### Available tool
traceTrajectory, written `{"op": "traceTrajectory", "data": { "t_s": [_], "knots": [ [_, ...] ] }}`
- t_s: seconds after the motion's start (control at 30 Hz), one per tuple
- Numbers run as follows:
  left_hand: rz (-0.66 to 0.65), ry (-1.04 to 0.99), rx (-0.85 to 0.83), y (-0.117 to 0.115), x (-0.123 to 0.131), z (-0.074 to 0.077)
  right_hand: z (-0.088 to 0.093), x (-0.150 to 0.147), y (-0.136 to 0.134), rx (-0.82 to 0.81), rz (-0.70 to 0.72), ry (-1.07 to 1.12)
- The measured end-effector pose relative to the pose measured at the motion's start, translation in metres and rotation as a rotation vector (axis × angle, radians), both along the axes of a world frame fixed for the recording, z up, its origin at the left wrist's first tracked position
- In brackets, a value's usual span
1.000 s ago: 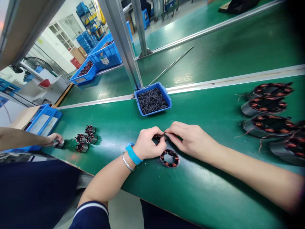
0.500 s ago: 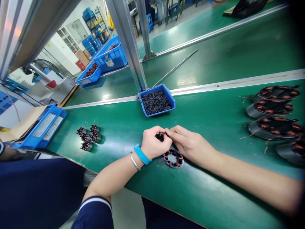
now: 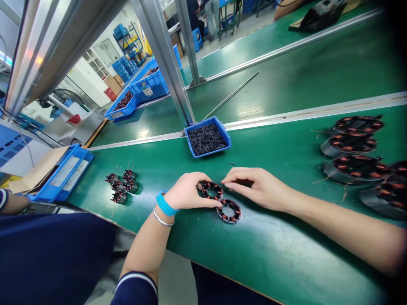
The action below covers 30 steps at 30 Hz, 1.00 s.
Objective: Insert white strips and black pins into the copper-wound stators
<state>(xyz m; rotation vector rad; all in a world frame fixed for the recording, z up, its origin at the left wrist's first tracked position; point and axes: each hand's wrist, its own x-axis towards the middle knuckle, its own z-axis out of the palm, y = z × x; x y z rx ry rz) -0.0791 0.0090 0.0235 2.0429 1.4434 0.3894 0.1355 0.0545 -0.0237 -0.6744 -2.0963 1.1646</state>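
Note:
In the head view my left hand (image 3: 190, 191), with a blue band and a silver bangle at the wrist, grips a ring-shaped motor stator (image 3: 212, 191) between thumb and fingers. The stator has dark teeth and copper windings. Just to its right, my right hand (image 3: 254, 183) is closed in a pinch by the ring's edge; whatever lies between those fingertips is too small to make out. A second stator (image 3: 229, 211) lies flat on the green table, below and beside the held one. Beyond the hands lies a short black tube piece (image 3: 232, 164).
A blue bin (image 3: 208, 139) of short black tubes stands behind my hands, near a metal post (image 3: 165, 55). Several stators (image 3: 122, 186) are grouped at left; stacked stators (image 3: 356, 167) stand at right. A thin rod (image 3: 232, 95) lies beyond the rail. Another person's arm (image 3: 15, 203) shows at far left.
My hands have moved apart, the left one shifting left and uncovering the stator in its grip. The black tube piece now shows on the table. The view has shifted slightly.

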Motion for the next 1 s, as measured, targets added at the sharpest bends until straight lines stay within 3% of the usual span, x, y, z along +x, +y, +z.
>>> {"op": "traceTrajectory", "data": {
  "t_s": [0.2,0.37,0.5,0.6,0.7,0.8,0.87,1.0],
  "knots": [
    [-0.075,-0.067,-0.024,0.002,-0.001,-0.003,0.018,-0.009,-0.001,0.22,0.203,-0.075],
    [-0.195,-0.173,-0.211,0.005,-0.014,-0.002,0.02,-0.009,0.0,0.229,0.253,-0.097],
    [-0.17,-0.201,-0.172,0.008,-0.012,-0.008,0.02,-0.009,-0.001,0.277,0.247,-0.103],
    [-0.167,-0.225,-0.168,0.009,-0.005,-0.012,0.021,-0.019,0.002,0.264,0.142,-0.218],
    [-0.152,-0.26,-0.171,0.009,-0.001,-0.015,0.018,-0.031,0.005,0.104,-0.053,-0.3],
    [-0.146,-0.255,-0.146,0.008,-0.001,-0.015,0.012,-0.031,0.003,-0.047,-0.132,-0.3],
    [-0.166,-0.204,-0.091,0.007,-0.004,-0.013,0.011,-0.023,-0.004,0.006,-0.182,-0.281],
    [-0.11,-0.141,-0.032,0.008,-0.019,-0.004,0.017,-0.004,-0.03,0.296,-0.154,-0.298]
  ]
}}
